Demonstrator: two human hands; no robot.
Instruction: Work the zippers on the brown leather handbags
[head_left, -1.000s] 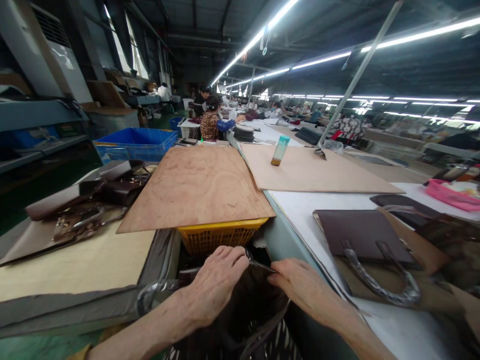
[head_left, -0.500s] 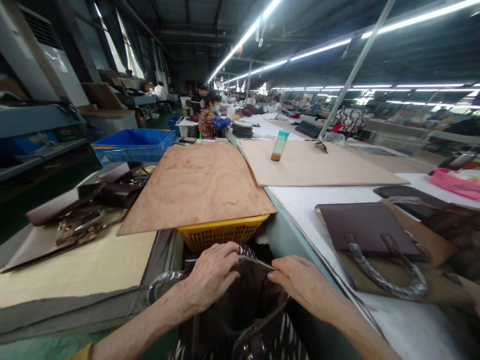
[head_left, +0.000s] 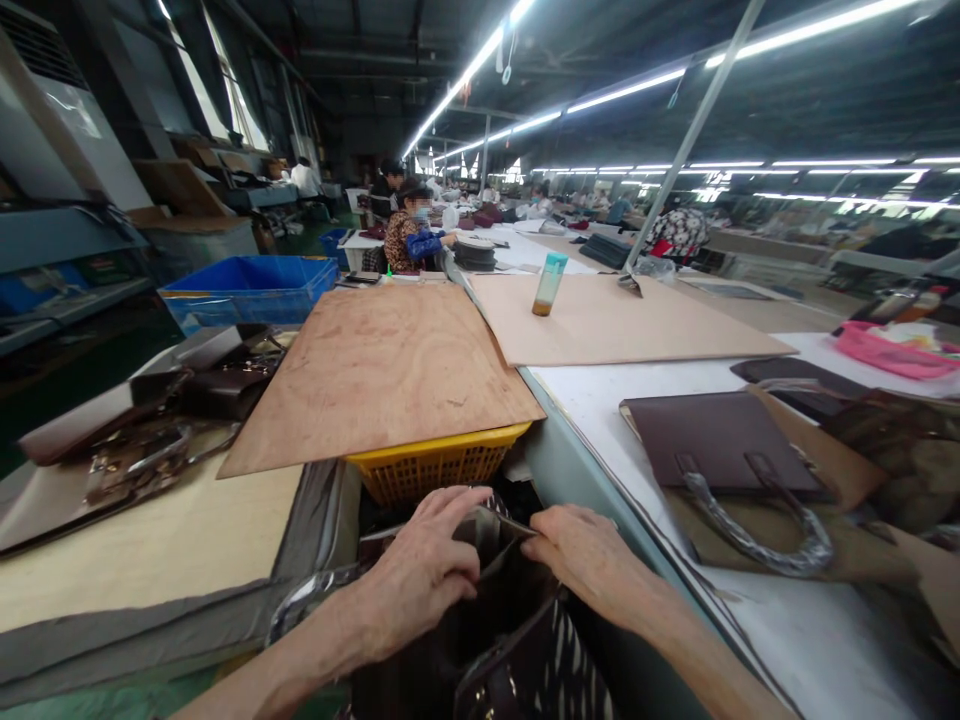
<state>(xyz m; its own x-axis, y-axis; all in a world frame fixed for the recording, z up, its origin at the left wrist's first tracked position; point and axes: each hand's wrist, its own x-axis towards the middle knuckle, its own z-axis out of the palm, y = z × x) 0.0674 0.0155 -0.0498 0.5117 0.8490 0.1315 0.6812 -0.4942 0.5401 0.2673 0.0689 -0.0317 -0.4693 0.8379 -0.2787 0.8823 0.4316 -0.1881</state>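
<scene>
A dark brown handbag (head_left: 525, 650) with a light-streaked pattern on its side stands below me with its mouth spread apart. My left hand (head_left: 424, 555) is closed over the left part of the bag's far rim, thumb toward the inside. On the right part of that same rim, my right hand (head_left: 574, 550) pinches the edge between thumb and fingers. The dark lining shows between the two hands. A plastic-wrapped handle (head_left: 307, 600) sticks out beside my left wrist. The bag's bottom is out of sight.
A brown plywood board (head_left: 390, 370) lies over a yellow basket (head_left: 435, 465) just ahead. Brown bag pieces (head_left: 172, 410) are on the left table; another brown handbag (head_left: 720, 440) rests on the right one. Beyond stand a blue bin (head_left: 251, 290), a bottle (head_left: 550, 285) and a seated co-worker (head_left: 409, 235).
My view has turned slightly to the right. Both hands keep hold of the bag's rim, and the bag's mouth looks a little narrower.
</scene>
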